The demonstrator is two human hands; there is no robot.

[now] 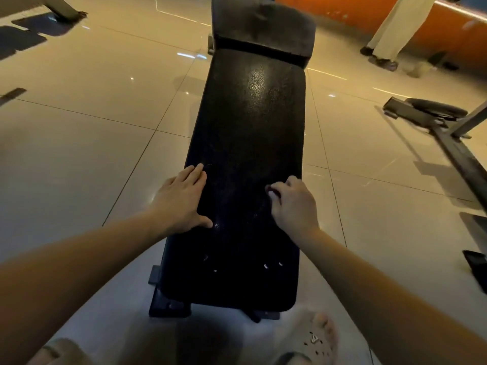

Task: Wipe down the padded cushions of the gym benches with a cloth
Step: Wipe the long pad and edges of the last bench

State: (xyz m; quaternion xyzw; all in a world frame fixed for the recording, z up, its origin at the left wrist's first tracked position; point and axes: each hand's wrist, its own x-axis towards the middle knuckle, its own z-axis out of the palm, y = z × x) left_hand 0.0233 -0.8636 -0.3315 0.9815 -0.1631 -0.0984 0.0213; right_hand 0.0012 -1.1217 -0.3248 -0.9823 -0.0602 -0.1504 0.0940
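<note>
Head view: the long black bench cushion (pixel 250 143) lies in the middle, going from near to far. The left hand (pixel 181 201) lies flat on its left edge, fingers straight. The right hand (pixel 292 204) rests on its right side, fingers curled; I cannot tell if they hold anything.

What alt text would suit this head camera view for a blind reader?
On a long black bench cushion, the left hand lies flat at the left edge and the right hand is curled near the right edge. No cloth plainly shows.
</note>
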